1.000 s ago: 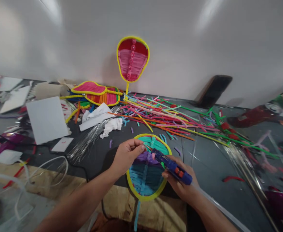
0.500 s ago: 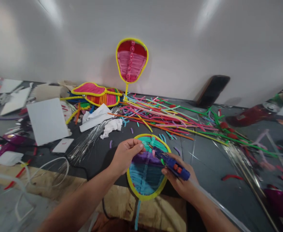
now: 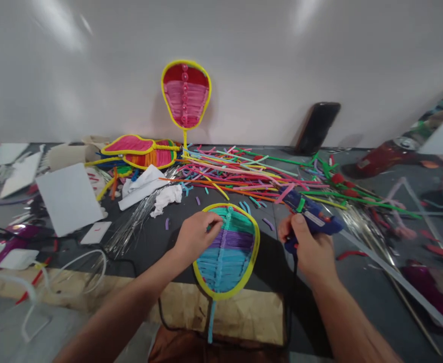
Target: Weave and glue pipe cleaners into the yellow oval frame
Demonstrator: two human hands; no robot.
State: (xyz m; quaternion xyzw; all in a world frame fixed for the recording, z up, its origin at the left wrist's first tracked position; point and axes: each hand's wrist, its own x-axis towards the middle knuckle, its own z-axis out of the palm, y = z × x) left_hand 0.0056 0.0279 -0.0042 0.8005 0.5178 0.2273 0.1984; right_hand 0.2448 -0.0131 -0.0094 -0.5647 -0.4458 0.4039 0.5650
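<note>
Yellow-rimmed panel point(image 3: 225, 264) lies at the near edge of the bench point(image 3: 274, 272), apart from the blue glue gun point(image 3: 325, 221) the right hand point(image 3: 316, 252) grips, label point(image 3: 316, 217) unreadable; left hand point(image 3: 199, 233) pinched above, contents unclear.

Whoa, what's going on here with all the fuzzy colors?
A person is doing crafts with glue. The right hand holds a blue glue gun, off to one side of the striped shape with a yellow rim. The left hand is over that shape's upper left edge, fingertips together; I can't tell if they pinch anything. Behind are loose fuzzy sticks, and a pink-and-red shape stands upright at the back.
</note>
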